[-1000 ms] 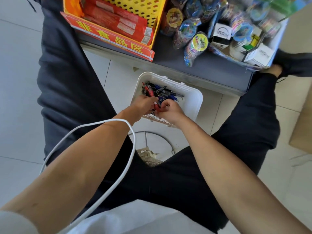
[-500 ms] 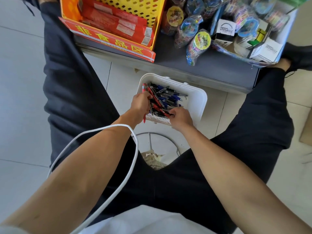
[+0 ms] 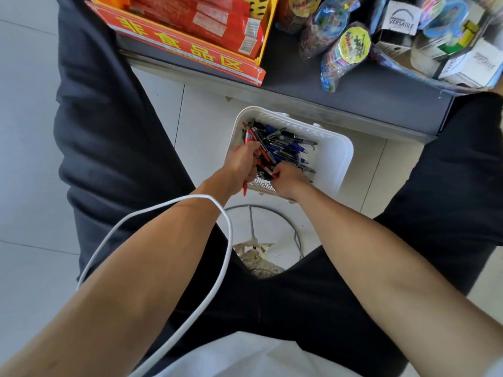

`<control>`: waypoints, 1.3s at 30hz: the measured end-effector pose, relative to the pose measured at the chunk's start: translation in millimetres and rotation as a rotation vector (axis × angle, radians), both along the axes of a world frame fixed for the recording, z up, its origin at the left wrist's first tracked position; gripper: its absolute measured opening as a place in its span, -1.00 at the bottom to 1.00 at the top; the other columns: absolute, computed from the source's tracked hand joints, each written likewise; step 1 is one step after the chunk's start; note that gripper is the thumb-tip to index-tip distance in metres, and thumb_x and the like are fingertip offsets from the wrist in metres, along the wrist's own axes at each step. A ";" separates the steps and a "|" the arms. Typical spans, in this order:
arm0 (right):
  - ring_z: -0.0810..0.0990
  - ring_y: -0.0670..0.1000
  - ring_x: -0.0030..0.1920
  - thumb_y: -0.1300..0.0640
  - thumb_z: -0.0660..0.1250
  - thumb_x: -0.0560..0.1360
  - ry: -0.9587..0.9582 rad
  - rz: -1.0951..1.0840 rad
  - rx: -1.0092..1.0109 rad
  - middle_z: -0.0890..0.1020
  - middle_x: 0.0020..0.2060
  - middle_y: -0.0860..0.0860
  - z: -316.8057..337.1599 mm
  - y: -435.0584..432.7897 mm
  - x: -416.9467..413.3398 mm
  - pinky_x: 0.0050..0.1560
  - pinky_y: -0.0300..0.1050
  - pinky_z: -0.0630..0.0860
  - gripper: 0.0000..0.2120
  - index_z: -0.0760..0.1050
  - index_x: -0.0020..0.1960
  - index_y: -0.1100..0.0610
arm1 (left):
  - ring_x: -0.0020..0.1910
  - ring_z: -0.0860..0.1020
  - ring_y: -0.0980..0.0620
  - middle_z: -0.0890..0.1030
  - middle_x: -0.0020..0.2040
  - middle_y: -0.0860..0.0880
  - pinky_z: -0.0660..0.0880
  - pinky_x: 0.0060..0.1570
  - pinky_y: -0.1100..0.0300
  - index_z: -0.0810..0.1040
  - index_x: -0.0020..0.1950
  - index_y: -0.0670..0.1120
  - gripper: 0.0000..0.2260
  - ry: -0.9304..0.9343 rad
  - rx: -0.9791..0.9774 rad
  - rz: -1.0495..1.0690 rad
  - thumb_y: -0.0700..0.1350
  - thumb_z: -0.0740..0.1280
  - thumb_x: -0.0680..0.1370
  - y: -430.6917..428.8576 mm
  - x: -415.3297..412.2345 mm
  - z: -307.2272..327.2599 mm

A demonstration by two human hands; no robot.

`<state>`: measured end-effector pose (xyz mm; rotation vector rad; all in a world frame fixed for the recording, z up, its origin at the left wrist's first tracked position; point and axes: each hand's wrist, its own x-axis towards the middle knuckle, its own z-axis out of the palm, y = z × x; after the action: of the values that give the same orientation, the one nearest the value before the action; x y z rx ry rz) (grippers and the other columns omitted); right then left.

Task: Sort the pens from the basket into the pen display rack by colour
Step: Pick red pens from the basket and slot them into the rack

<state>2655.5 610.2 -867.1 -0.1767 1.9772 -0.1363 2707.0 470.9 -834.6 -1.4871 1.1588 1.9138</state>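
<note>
Over the near edge of the white basket [image 3: 336, 170], your left hand [image 3: 241, 165] is gripping a few red pens [image 3: 248, 137] while your right hand [image 3: 290, 179], just beside it, is pinching a red pen [image 3: 268, 172] lying in the pile.

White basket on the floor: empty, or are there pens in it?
Partly full: the basket holds a heap of blue, black and red pens on one side; the other side is bare.

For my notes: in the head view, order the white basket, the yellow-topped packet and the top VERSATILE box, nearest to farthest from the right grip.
1. white basket: the right grip reaches into it.
2. yellow-topped packet: on the shelf, up right.
3. VERSATILE box: behind that packet.
</note>
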 end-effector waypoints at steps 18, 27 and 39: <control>0.71 -0.03 0.09 0.14 0.63 0.33 -0.214 -0.644 -0.573 0.76 -0.02 0.00 59.2 8.8 13.5 0.24 -0.11 0.56 -0.64 0.69 0.11 0.06 | -0.35 0.62 0.04 0.65 -0.27 -0.08 0.57 -0.39 0.27 0.64 -0.09 -0.20 -0.81 0.161 -0.207 -0.077 -0.06 0.46 0.55 16.5 11.2 35.5; 0.62 -0.04 0.07 0.18 0.25 0.64 0.083 -0.588 -0.378 0.68 0.12 0.00 26.2 2.7 14.8 0.12 -0.13 0.54 -0.75 0.63 0.24 0.08 | -0.35 0.56 -0.04 0.54 -0.32 -0.08 0.60 -0.25 0.09 0.51 -0.16 -0.11 -0.79 0.103 -0.186 -0.037 -0.10 0.25 0.65 9.3 16.5 27.0; 0.60 0.07 -0.04 0.37 0.11 0.62 -0.367 -1.052 -0.533 0.58 0.01 0.17 -18.9 -47.6 11.9 -0.14 -0.20 0.60 -0.65 0.45 0.35 0.19 | -0.60 0.25 0.07 0.36 -0.46 -0.04 0.17 -0.55 0.30 0.36 -0.33 -0.09 -0.69 -0.048 -0.074 -0.126 -0.09 0.27 0.60 3.4 8.7 11.8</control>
<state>2667.4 562.5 -886.0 0.5328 1.4458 -1.2746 2715.7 474.3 -822.8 -1.4537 1.2829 1.7599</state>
